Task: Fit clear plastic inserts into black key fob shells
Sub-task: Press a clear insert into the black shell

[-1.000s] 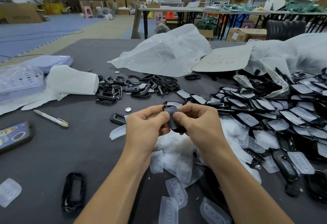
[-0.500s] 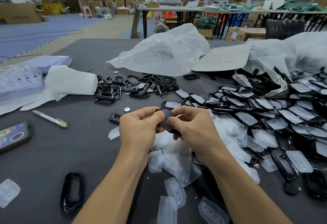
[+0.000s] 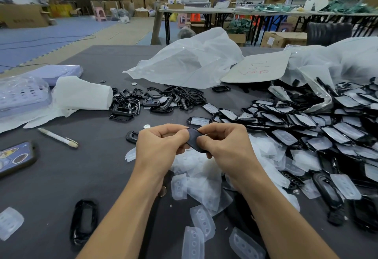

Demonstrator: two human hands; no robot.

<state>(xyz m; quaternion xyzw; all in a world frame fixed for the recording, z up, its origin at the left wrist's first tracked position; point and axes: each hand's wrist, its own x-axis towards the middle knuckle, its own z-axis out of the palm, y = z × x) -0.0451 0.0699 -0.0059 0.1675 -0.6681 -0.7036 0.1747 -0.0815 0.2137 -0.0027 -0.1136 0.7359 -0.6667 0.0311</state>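
A black key fob shell (image 3: pixel 194 139) is held above the middle of the dark table (image 3: pixel 61 172). My left hand (image 3: pixel 161 146) pinches its left end and my right hand (image 3: pixel 225 146) pinches its right side, thumbs on the near face. Whether a clear insert sits inside is hidden by my fingers. Loose clear plastic inserts (image 3: pixel 202 183) lie in a heap just below my hands. Shells with inserts fitted (image 3: pixel 306 127) are spread over the right side. Empty black shells and frames (image 3: pixel 155 101) lie in a pile behind my hands.
A single black shell (image 3: pixel 83 222) lies at the near left, and a clear insert (image 3: pixel 9 222) at the left edge. A pen (image 3: pixel 58 138), a phone (image 3: pixel 16 158), white wrapping (image 3: pixel 81 95) and a plastic bag (image 3: pixel 190 62) lie around.
Both hands have shifted slightly lower and left in view, working their fingers along the shell. The grip on it has held throughout.
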